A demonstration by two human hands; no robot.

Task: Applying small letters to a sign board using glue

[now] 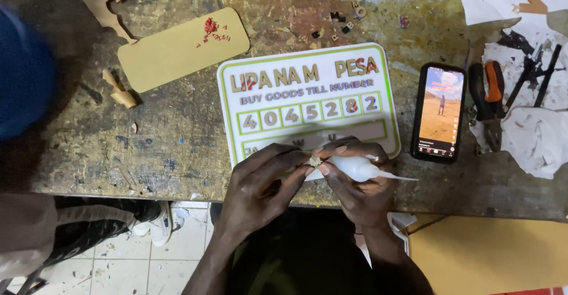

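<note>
Scuffed and paint-stained, the worn wooden table [177,147] spreads out ahead of you, with pale tiled floor [136,259] showing below its near edge. Far to the left of your hands, a blurred blue shape [23,73] fills the edge of the view, and a person's dark trouser leg and white shoe [151,224] stand on the tiles. Beyond your left hand and off to its left lies a rounded blank tan wooden board [183,49] with red crumbs on it, and a small curled wood offcut [120,91] sits beside it.

Your left hand [260,185] is closed in a pinch, its fingertips meeting your right hand on a tiny tan wooden piece [314,161]. Just beyond both hands lies the white rectangular sign board with green border and raised wooden letters and digits [307,100], its near edge hidden under your fingers.

Your right hand [355,188] is wrapped around a soft white plastic glue bottle with a long thin nozzle [361,168], the nozzle pointing right. Right of that hand, a black smartphone with a lit screen [438,112] lies flat, then orange-handled pliers [490,100], and crumpled white paper [532,135] farther right.
</note>
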